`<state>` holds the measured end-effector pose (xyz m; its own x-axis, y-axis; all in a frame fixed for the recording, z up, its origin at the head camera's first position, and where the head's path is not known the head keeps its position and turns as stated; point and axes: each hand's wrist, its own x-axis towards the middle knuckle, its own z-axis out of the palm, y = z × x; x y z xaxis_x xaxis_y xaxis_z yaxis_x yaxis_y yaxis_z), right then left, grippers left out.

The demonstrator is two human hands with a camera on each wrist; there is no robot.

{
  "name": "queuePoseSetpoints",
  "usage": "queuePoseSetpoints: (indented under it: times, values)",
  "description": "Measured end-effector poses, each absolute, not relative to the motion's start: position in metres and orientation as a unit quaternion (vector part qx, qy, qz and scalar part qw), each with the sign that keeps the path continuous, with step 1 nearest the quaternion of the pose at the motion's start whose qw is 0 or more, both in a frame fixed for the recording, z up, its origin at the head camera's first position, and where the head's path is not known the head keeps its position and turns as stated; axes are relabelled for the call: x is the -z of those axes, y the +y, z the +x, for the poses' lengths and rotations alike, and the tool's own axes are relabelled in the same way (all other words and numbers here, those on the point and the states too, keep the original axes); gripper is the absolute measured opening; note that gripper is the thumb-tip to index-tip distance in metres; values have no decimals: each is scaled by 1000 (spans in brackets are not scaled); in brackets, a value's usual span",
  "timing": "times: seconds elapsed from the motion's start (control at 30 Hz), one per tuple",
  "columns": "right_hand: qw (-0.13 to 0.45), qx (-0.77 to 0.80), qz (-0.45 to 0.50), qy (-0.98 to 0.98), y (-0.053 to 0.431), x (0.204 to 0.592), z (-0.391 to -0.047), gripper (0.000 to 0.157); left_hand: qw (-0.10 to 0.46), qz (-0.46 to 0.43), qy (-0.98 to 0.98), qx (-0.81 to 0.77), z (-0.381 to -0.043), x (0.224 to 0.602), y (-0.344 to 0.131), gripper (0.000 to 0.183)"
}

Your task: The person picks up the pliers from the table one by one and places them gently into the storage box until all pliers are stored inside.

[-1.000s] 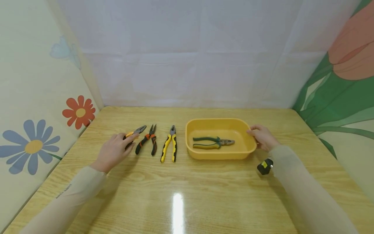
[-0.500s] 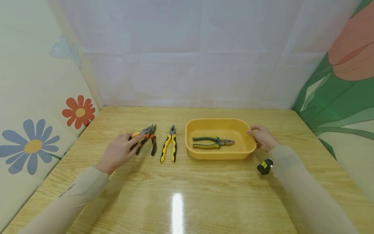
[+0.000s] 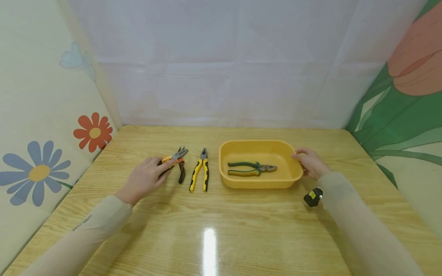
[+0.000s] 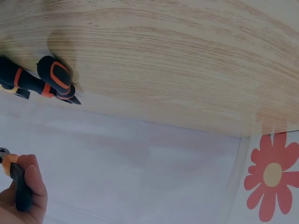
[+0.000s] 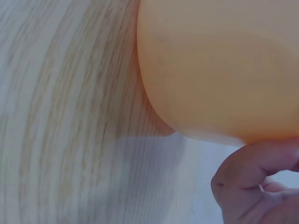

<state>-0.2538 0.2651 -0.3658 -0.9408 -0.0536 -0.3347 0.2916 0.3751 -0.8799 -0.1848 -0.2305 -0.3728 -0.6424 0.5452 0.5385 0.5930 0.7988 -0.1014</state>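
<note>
Left hand curled round orange-handled steel pliers, lifted near tabletop's left edge; right hand grips yellow plastic tray rim. Carry level, clear yellow-black pliers

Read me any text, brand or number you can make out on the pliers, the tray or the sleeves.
Left sleeve: a short dark print, too small and blurred to read.
Black and yellow wrist device: no legible marking.
Pliers held by the left hand and yellow tray: no text visible.

Wooden table, yellow tray, two pliers, tape measure
</note>
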Motion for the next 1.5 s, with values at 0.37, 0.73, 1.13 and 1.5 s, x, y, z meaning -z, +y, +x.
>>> queuePoseSetpoints:
  times: [0.37,0.73,1.13,1.5]
  values:
    - [157,556,75,813,266,366,-254,33,311,-360,-878,46,-192,376,-229,43]
    - [153,562,77,809,265,367,-255,29,333,-421,-842,50,-193,372,-224,39]
    - [156,558,72,812,265,366,-253,31,323,-436,-839,41,-196,374,-218,37]
    - [152,560,72,811,265,366,-253,31,289,-428,-856,23,-200,373,-208,53]
